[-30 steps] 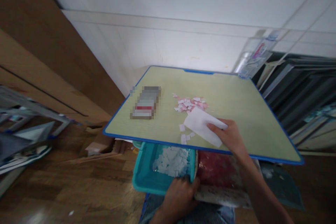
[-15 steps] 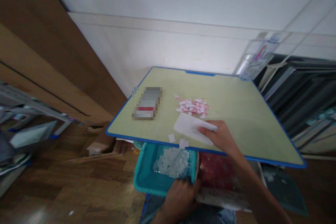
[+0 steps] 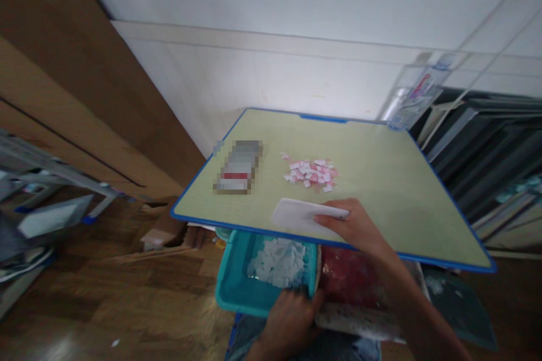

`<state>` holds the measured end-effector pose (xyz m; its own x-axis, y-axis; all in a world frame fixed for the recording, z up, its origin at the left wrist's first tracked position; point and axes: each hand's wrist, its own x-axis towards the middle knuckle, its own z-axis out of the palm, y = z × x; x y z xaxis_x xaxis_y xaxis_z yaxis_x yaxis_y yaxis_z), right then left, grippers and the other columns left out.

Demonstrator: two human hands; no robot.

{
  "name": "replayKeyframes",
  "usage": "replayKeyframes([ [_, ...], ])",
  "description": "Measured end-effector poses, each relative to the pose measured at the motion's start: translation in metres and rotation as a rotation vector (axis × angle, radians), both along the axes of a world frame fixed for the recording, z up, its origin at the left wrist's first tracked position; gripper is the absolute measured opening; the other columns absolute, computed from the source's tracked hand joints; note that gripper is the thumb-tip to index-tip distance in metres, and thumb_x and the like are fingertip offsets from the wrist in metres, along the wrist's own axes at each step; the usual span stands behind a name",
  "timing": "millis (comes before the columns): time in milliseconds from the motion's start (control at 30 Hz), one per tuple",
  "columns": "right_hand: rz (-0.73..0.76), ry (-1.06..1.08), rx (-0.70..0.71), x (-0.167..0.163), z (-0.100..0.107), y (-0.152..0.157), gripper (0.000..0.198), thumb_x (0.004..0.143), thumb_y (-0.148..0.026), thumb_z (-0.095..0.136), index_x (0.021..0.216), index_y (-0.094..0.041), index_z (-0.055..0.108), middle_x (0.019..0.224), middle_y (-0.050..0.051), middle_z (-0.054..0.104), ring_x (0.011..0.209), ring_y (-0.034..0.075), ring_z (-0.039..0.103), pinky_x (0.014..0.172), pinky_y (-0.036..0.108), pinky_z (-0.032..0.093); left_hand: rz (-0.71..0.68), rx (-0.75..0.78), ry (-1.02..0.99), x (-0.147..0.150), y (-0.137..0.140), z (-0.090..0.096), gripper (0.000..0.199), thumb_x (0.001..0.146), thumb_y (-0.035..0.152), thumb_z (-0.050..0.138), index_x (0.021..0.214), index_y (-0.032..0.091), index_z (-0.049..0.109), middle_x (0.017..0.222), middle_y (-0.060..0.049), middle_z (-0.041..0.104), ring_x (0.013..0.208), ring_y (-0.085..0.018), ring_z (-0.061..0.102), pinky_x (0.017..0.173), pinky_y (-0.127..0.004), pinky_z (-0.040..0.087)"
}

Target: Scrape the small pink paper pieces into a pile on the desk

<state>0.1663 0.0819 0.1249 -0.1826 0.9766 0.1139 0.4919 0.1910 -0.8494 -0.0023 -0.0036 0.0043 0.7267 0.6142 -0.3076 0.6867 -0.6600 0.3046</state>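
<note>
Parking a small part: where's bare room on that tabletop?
Widest bare patch: the tabletop's right side, between the scraps, right hand and blue rim. Another: behind the scraps, left of the bottle. Crowded: front middle, where the right hand holds the white card; left, where the pixelated object lies.

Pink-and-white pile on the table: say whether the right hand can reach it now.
Probably yes: the right hand is close and nothing visible blocks its way to the pile, though its grip holds a flat white piece.
</note>
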Motion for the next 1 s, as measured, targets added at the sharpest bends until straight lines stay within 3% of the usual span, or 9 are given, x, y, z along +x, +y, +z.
replayKeyframes([
  [167, -0.285, -0.078, 0.066, 0.071, 0.004, 0.003, 0.029, 0.067, -0.04, 0.059, 0.071, -0.012, 0.068, 0.052, 0.0, 0.056, 0.042, 0.009, 0.042, 0.037, 0.02, 0.027, -0.009, -0.005, 0.001, 0.001, 0.001, 0.0, 0.033, 0.075, 0.034, 0.053, 0.105, 0.02, 0.048, 0.082, -0.01, 0.058, 0.071, -0.027, 0.055, 0.06, -0.034, 0.041],
  [333, -0.304, -0.15, 0.091, 0.126, -0.005, 0.023, 0.035, 0.065, -0.043, 0.061, 0.079, -0.012, 0.069, 0.067, 0.006, 0.066, 0.054, 0.016, 0.054, 0.046, 0.024, 0.038, 0.006, -0.018, -0.006, 0.002, 0.001, -0.003, 0.031, 0.075, 0.035, 0.052, 0.102, 0.02, 0.049, 0.082, -0.009, 0.058, 0.072, -0.026, 0.055, 0.062, -0.034, 0.041],
  [500, -0.163, -0.181, 0.002, 0.141, -0.006, 0.037, 0.035, 0.06, -0.043, 0.064, 0.076, -0.013, 0.07, 0.063, 0.005, 0.067, 0.053, 0.017, 0.055, 0.045, 0.025, 0.038, -0.008, -0.027, 0.01, 0.001, 0.001, -0.003, 0.034, 0.075, 0.031, 0.053, 0.106, 0.019, 0.046, 0.084, -0.01, 0.058, 0.075, -0.026, 0.055, 0.063, -0.036, 0.042],
  [633, -0.256, -0.164, 0.043, 0.151, -0.006, 0.045, 0.039, 0.063, -0.045, 0.062, 0.081, -0.011, 0.069, 0.073, 0.007, 0.068, 0.06, 0.019, 0.057, 0.05, 0.027, 0.041, -0.01, -0.032, 0.015, 0.001, 0.002, -0.004, 0.029, 0.075, 0.03, 0.051, 0.102, 0.019, 0.048, 0.083, -0.009, 0.059, 0.074, -0.026, 0.055, 0.063, -0.035, 0.042],
  [833, -0.205, -0.189, -0.041, 0.167, -0.01, 0.049, 0.037, 0.056, -0.045, 0.066, 0.07, -0.011, 0.07, 0.056, 0.003, 0.063, 0.048, 0.015, 0.052, 0.043, 0.024, 0.035, -0.015, -0.02, 0.012, 0.0, 0.001, -0.009, 0.032, 0.072, 0.03, 0.054, 0.102, 0.019, 0.048, 0.083, -0.009, 0.06, 0.074, -0.027, 0.056, 0.063, -0.035, 0.043],
  [1000, -0.28, -0.158, 0.012, 0.161, -0.012, 0.059, 0.039, 0.061, -0.047, 0.061, 0.076, -0.012, 0.069, 0.063, 0.003, 0.064, 0.051, 0.014, 0.052, 0.045, 0.024, 0.036, -0.005, -0.029, 0.034, 0.001, 0.002, -0.007, 0.032, 0.075, 0.033, 0.052, 0.103, 0.019, 0.048, 0.081, -0.009, 0.06, 0.073, -0.026, 0.056, 0.062, -0.033, 0.042],
])
